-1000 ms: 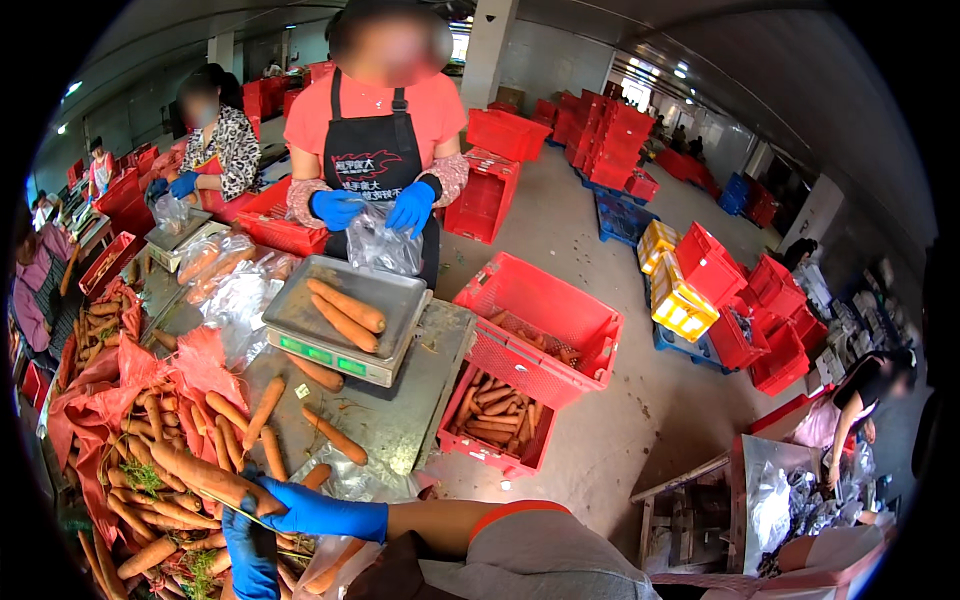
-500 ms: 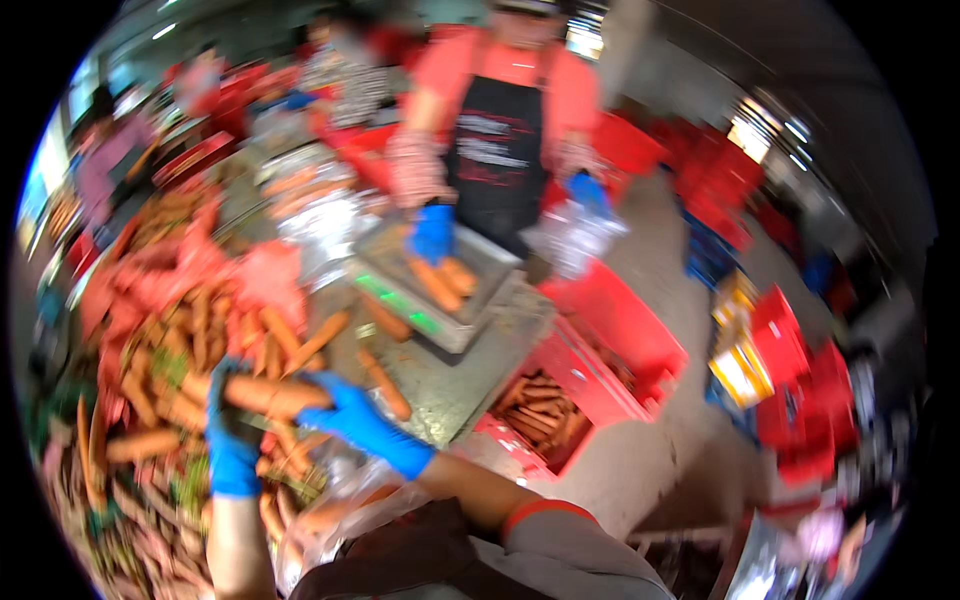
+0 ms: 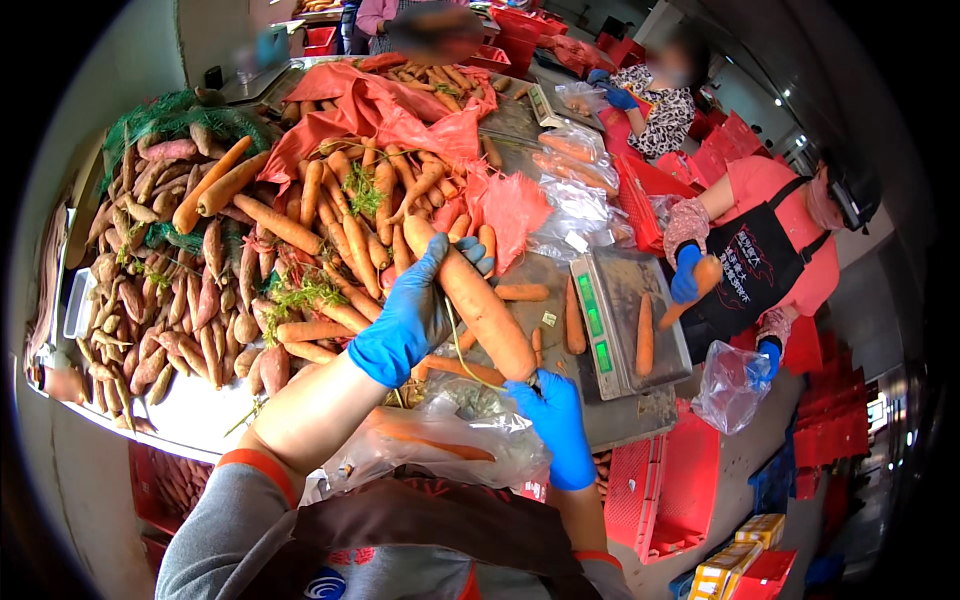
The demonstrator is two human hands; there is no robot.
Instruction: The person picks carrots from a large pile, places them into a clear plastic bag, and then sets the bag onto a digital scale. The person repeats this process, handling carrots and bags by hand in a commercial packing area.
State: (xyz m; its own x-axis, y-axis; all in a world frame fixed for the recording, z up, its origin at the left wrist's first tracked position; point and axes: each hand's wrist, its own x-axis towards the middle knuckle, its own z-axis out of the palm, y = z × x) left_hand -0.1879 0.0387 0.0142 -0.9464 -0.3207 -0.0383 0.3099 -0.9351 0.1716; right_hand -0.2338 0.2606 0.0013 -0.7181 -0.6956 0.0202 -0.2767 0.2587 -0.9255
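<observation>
My left hand (image 3: 405,325), in a blue glove, is closed around the upper part of a large carrot (image 3: 480,305), which lies tilted over the pile. At its lower end, my right hand (image 3: 555,425), also gloved in blue, grips the carrot. Behind it, loose carrots (image 3: 355,235) spill over red mesh sacking (image 3: 370,105). A clear bag with carrot inside (image 3: 440,445) lies beneath my hands. To their right sits a digital scale (image 3: 660,320) carrying a single carrot (image 3: 646,335).
Sweet potatoes (image 3: 200,320) fill the table's left side. A co-worker (image 3: 760,260) opposite holds a carrot and a plastic bag; another person (image 3: 655,130) works farther back. Red crates (image 3: 635,495) stand below the right edge. Bagged carrots (image 3: 570,170) lie beyond the scale.
My view has swung left toward the sweet potatoes. My hands and their carrot have come higher over the table. The co-worker has lifted one carrot off the scale.
</observation>
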